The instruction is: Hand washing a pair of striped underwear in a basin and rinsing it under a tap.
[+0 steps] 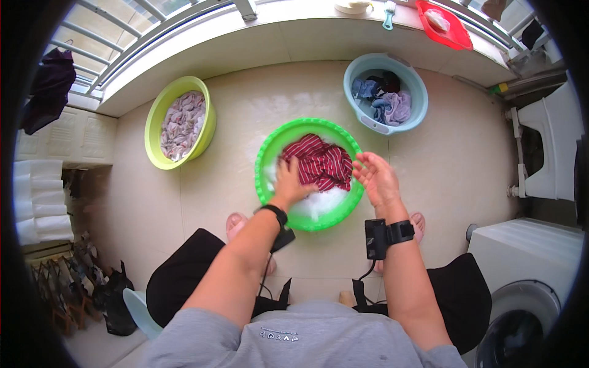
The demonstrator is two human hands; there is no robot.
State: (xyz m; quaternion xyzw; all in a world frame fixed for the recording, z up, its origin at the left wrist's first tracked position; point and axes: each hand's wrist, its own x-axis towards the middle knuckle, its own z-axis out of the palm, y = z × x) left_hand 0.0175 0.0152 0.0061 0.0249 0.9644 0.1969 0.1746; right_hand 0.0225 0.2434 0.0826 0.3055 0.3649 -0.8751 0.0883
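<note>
Fingers [294, 167] over basin [316, 224] on tiles [245, 110].

I see both forearms extended forward, angled in toward each other. Left forearm [236, 264] slants right, left hand [291, 186] back up, fingers [294, 167] splayed, slightly blurred. Right forearm [417, 294] slants left; right hand [378, 179] well apart from the left, fingers loosely bent, tips inward.

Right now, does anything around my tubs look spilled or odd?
Nothing plainly stands out: the green tub, yellow tub and blue tub sit upright, clothes inside. Pale shine on the floor could be glare or water; I can't tell.
</note>
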